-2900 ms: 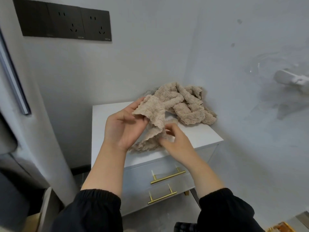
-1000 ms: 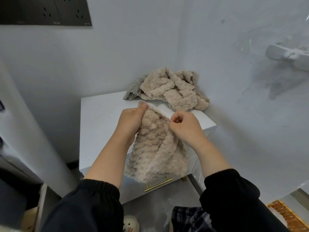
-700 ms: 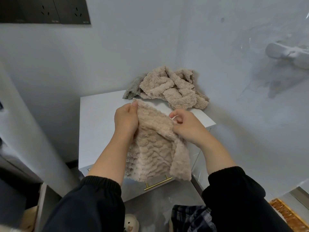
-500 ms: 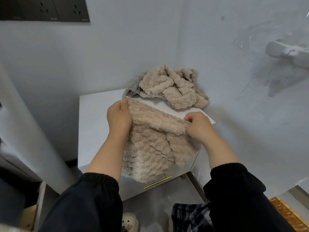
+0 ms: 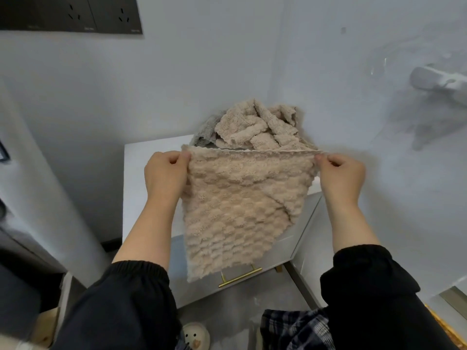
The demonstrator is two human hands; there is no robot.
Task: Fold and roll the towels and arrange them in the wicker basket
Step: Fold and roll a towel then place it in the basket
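I've got the beige towel (image 5: 240, 210) hanging in the air over the table's (image 5: 141, 178) front edge, with its top hem pulled taut. My left hand (image 5: 165, 173) pinches the top left corner and my right hand (image 5: 340, 174) pinches the top right one, thumbs against curled fingers. The lower right corner is doubled diagonally onto the towel's face. Laid down like that, I expect a crooked fold and a lumpy roll. Both pinches are shallow, so a shake could slip a corner free. The heap of towels (image 5: 257, 127) crowds the table's back right corner, and spreading this one too far back would snag it.
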